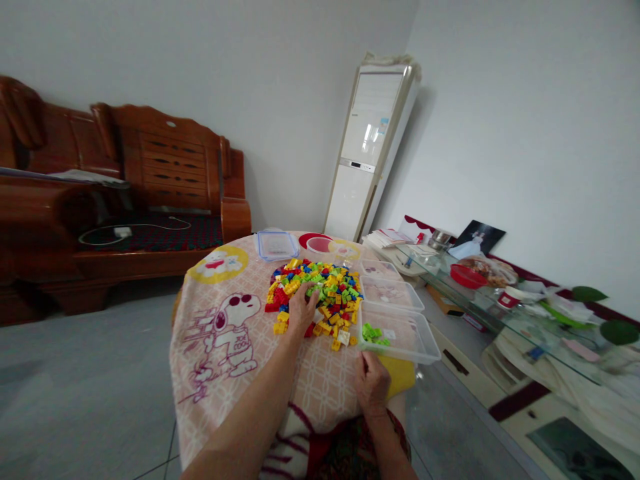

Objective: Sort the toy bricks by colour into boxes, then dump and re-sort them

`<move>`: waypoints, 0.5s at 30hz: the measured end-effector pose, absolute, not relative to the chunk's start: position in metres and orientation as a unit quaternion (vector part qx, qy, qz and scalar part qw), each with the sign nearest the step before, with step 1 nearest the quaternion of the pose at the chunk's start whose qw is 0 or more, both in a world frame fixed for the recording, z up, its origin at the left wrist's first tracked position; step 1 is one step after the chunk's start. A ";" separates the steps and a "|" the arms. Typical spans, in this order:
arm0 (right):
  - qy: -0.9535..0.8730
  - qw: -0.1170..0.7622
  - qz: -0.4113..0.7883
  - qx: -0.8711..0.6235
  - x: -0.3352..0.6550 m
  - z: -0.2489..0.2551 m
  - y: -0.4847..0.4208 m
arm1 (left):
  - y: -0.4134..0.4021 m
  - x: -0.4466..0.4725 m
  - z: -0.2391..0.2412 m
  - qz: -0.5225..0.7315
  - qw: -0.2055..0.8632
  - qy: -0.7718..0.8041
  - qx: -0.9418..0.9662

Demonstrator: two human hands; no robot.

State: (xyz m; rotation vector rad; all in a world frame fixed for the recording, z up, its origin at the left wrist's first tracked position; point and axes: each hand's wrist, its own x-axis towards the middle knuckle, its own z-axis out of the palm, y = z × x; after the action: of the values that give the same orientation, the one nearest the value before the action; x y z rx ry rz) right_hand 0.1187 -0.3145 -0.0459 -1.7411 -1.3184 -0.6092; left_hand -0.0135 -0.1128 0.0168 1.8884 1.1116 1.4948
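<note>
A heap of small toy bricks [333, 293] in red, yellow, blue and green lies on the cloth-covered table. My left hand [301, 308] reaches into the heap's near left part, with its fingers pinched at a green toy brick [312, 291]. At the near edge of a clear plastic box [417, 340], my right hand [373, 381] is curled closed; whatever may be in its fingers is hidden. Inside that box sit several green bricks [374, 335]. Two more clear boxes stand behind it, the middle one [413, 299] and the far one [390, 267].
A blue-rimmed clear lid [277, 246] and a round pinkish tub [319, 247] are at the table's far side. To the right runs a glass-topped cabinet [480, 317] with a red bowl [469, 276] and clutter. A wooden bench [165, 180] and a tall air conditioner [367, 147] stand behind.
</note>
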 end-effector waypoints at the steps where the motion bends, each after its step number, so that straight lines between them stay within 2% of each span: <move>1: -0.527 0.423 -0.243 -0.696 0.119 -0.046 -0.314 | -0.112 -0.013 0.017 0.546 0.240 0.407 0.692; 7: -0.528 0.421 -0.244 -0.696 0.119 -0.046 -0.315 | -0.111 -0.013 0.015 0.550 0.219 0.398 0.701; 15: -0.528 0.428 -0.253 -0.689 0.119 -0.047 -0.314 | -0.116 -0.012 0.017 0.556 0.242 0.393 0.691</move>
State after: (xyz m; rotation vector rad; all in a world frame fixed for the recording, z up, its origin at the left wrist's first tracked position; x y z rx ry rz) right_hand 0.1190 -0.3137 -0.0465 -1.7203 -1.3189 -0.6308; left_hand -0.0117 -0.1156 0.0173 1.8877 1.0754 1.5211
